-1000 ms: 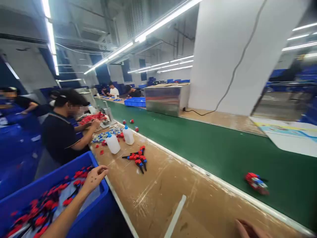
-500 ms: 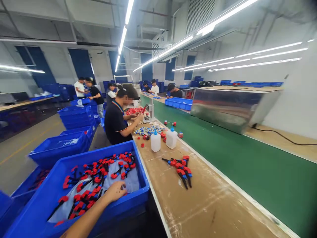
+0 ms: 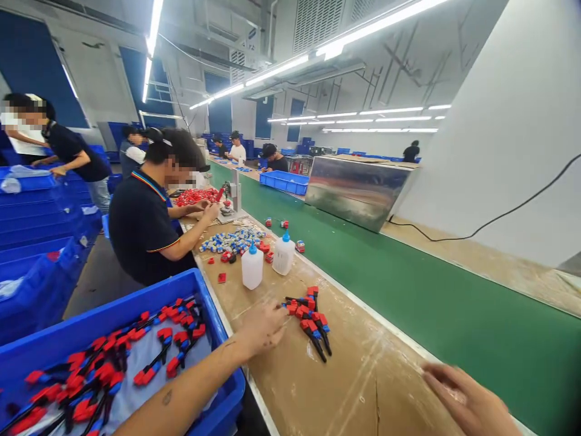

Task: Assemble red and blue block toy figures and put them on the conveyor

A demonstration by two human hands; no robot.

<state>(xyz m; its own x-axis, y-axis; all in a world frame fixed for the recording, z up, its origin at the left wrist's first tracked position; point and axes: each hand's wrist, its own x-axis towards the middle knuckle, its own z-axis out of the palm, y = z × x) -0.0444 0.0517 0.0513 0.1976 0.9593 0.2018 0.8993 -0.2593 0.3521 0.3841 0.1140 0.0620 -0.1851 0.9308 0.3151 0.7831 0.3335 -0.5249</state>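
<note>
My left hand (image 3: 262, 327) is over the tabletop, its bent fingers at the left end of a small pile of red, blue and black parts (image 3: 313, 315). No part shows clearly within those fingers, and their undersides are hidden. Each part in the pile has a red blocky head, a blue band and a black tapered stem. At the lower right my right hand (image 3: 469, 396) hovers near the table's conveyor-side edge, fingers stretched out and holding nothing visible. Many similar parts (image 3: 97, 378) lie on pale sheeting inside a blue bin (image 3: 227, 396) beneath my left forearm.
Two white bottles with blue caps (image 3: 252, 266) stand beyond the pile. Farther along are small blue-and-white pieces (image 3: 233, 240) and red pieces (image 3: 197, 197) beside a seated co-worker (image 3: 145, 224). A green conveyor belt (image 3: 363, 260) runs along the brown table (image 3: 345, 387).
My left hand has moved right, out from over the blue bin to the pile on the table. My right hand has come into view. The camera has turned to the right.
</note>
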